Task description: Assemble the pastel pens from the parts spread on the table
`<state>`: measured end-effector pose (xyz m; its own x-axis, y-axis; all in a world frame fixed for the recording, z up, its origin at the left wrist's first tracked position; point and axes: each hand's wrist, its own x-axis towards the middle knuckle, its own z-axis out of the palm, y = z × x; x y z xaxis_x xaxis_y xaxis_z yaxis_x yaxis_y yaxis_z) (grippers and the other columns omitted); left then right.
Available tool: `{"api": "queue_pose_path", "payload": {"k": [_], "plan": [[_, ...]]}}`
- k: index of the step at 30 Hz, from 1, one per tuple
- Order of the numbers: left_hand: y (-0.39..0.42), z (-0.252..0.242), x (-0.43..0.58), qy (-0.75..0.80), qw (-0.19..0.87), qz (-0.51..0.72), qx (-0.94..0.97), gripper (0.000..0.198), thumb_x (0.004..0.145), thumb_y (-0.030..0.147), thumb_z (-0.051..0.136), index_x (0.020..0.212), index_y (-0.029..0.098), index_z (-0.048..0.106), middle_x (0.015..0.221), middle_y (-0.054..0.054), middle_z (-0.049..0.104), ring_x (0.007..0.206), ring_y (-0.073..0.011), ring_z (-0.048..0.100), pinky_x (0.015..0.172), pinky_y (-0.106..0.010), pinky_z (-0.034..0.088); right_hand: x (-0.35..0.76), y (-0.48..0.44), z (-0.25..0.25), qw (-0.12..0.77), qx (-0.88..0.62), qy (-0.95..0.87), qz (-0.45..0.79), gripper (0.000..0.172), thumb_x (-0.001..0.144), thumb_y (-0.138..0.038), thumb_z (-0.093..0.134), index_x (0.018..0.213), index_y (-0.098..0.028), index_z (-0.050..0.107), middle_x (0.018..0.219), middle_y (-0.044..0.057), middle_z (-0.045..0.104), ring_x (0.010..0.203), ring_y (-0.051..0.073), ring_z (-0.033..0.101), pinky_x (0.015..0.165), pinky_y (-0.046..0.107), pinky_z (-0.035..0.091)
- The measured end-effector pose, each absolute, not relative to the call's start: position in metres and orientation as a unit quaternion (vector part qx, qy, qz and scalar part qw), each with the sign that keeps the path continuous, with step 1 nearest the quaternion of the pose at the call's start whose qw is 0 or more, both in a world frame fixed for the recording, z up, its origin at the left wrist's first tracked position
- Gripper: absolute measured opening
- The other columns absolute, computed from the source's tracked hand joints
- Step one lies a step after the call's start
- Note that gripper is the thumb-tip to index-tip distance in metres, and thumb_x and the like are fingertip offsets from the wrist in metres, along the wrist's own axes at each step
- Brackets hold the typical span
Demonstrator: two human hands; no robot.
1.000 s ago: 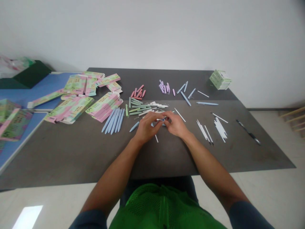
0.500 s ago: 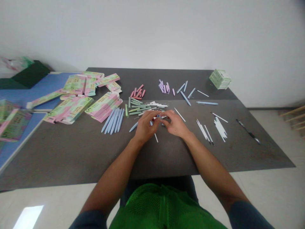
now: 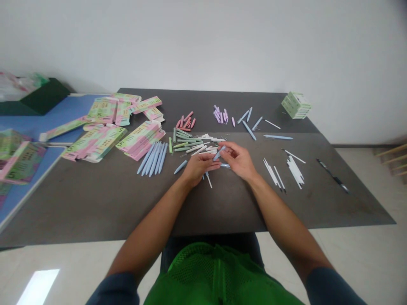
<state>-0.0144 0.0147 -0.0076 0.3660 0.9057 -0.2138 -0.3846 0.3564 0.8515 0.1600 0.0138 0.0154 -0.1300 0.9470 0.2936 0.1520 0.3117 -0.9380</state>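
My right hand [image 3: 240, 160] pinches a light blue pen part [image 3: 219, 153] just above the dark table [image 3: 95, 199]. My left hand [image 3: 199, 166] is beside it with its fingers curled on a small piece I cannot make out. Both hands hover over a pile of green and white pen parts [image 3: 190, 143]. A row of assembled light blue pens [image 3: 153, 158] lies to the left of my left hand.
Pink-and-green flat cartons [image 3: 108, 140] are stacked at the left. Red caps [image 3: 186, 122], purple caps [image 3: 221, 115] and blue barrels [image 3: 249, 123] lie at the back. White refills [image 3: 294, 169] lie at the right, with a green box [image 3: 295, 105] and a black pen [image 3: 332, 176].
My hands have drawn slightly apart. The right hand has lifted a light blue pen part away from the left hand. The view has shifted a little.
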Motion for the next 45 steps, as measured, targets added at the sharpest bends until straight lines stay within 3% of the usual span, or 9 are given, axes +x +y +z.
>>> {"api": "queue_pose_path", "payload": {"k": [6, 10, 21, 26, 28, 32, 34, 41, 45], "plan": [[0.015, -0.005, -0.014, 0.365, 0.749, 0.433, 0.344, 0.023, 0.066, 0.005, 0.076, 0.089, 0.006, 0.075, 0.089, -0.010, 0.075, 0.084, -0.0178, 0.073, 0.096, -0.039, 0.058, 0.161, 0.015, 0.016, 0.539, -0.435, -0.615, 0.377, 0.039, 0.085, -0.049, 0.070, 0.116, -0.024, 0.068, 0.098, 0.004, 0.071, 0.078, 0.016, 0.062, 0.077, 0.033, 0.054], [0.014, -0.004, -0.014, 0.381, 0.748, 0.440, 0.319, 0.021, 0.066, 0.003, 0.077, 0.086, 0.006, 0.073, 0.083, -0.009, 0.074, 0.081, -0.0186, 0.074, 0.094, -0.040, 0.059, 0.162, 0.017, 0.015, 0.561, -0.439, -0.597, 0.369, 0.041, 0.084, -0.051, 0.071, 0.115, -0.025, 0.068, 0.098, 0.004, 0.071, 0.075, 0.016, 0.062, 0.072, 0.032, 0.055], [0.014, -0.005, -0.014, 0.384, 0.749, 0.434, 0.320, 0.025, 0.065, 0.011, 0.084, 0.086, 0.006, 0.072, 0.082, -0.011, 0.075, 0.075, -0.0186, 0.074, 0.091, -0.040, 0.060, 0.162, 0.017, 0.015, 0.591, -0.435, -0.570, 0.369, 0.036, 0.083, -0.048, 0.074, 0.111, -0.025, 0.069, 0.090, 0.002, 0.071, 0.065, 0.012, 0.059, 0.063, 0.028, 0.053], [0.015, -0.005, -0.016, 0.404, 0.733, 0.425, 0.344, 0.017, 0.072, 0.012, 0.079, 0.085, 0.006, 0.070, 0.083, -0.011, 0.074, 0.074, -0.0183, 0.074, 0.085, -0.036, 0.061, 0.168, 0.019, 0.015, 0.621, -0.462, -0.562, 0.292, 0.034, 0.090, -0.047, 0.066, 0.117, -0.026, 0.066, 0.083, 0.001, 0.066, 0.064, 0.013, 0.056, 0.060, 0.028, 0.049], [0.017, -0.006, -0.017, 0.420, 0.718, 0.429, 0.351, 0.016, 0.074, 0.013, 0.077, 0.086, 0.007, 0.068, 0.081, -0.010, 0.073, 0.072, -0.0182, 0.073, 0.080, -0.035, 0.062, 0.169, 0.019, 0.014, 0.593, -0.483, -0.598, 0.239, 0.030, 0.090, -0.041, 0.065, 0.116, -0.025, 0.068, 0.083, 0.001, 0.065, 0.067, 0.015, 0.057, 0.064, 0.029, 0.049], [0.019, -0.008, -0.021, 0.427, 0.697, 0.448, 0.362, 0.022, 0.073, 0.016, 0.079, 0.087, 0.010, 0.063, 0.079, -0.009, 0.073, 0.071, -0.0186, 0.073, 0.075, -0.035, 0.062, 0.171, 0.020, 0.009, 0.430, -0.511, -0.720, 0.191, 0.021, 0.088, -0.028, 0.064, 0.105, -0.022, 0.073, 0.081, 0.003, 0.066, 0.070, 0.017, 0.058, 0.070, 0.033, 0.048], [0.020, -0.008, -0.022, 0.428, 0.694, 0.451, 0.363, 0.027, 0.071, 0.018, 0.081, 0.088, 0.010, 0.061, 0.079, -0.009, 0.073, 0.070, -0.0190, 0.073, 0.075, -0.035, 0.062, 0.171, 0.021, 0.007, 0.401, -0.525, -0.727, 0.188, 0.021, 0.088, -0.026, 0.062, 0.105, -0.021, 0.073, 0.082, 0.004, 0.067, 0.071, 0.018, 0.060, 0.071, 0.033, 0.048], [0.021, -0.006, -0.024, 0.444, 0.681, 0.448, 0.371, 0.033, 0.069, 0.021, 0.083, 0.088, 0.011, 0.058, 0.081, -0.009, 0.074, 0.067, -0.0182, 0.073, 0.070, -0.033, 0.061, 0.176, 0.024, 0.007, 0.435, -0.559, -0.670, 0.220, 0.022, 0.085, -0.030, 0.065, 0.103, -0.020, 0.073, 0.082, 0.003, 0.068, 0.070, 0.017, 0.060, 0.071, 0.032, 0.050], [0.021, -0.003, -0.025, 0.448, 0.670, 0.455, 0.380, 0.026, 0.071, 0.018, 0.078, 0.087, 0.012, 0.058, 0.080, -0.008, 0.073, 0.067, -0.0173, 0.072, 0.065, -0.030, 0.059, 0.184, 0.031, 0.005, 0.510, -0.564, -0.604, 0.237, 0.031, 0.087, -0.039, 0.065, 0.111, -0.020, 0.069, 0.077, 0.001, 0.064, 0.066, 0.016, 0.058, 0.067, 0.030, 0.050]]}}
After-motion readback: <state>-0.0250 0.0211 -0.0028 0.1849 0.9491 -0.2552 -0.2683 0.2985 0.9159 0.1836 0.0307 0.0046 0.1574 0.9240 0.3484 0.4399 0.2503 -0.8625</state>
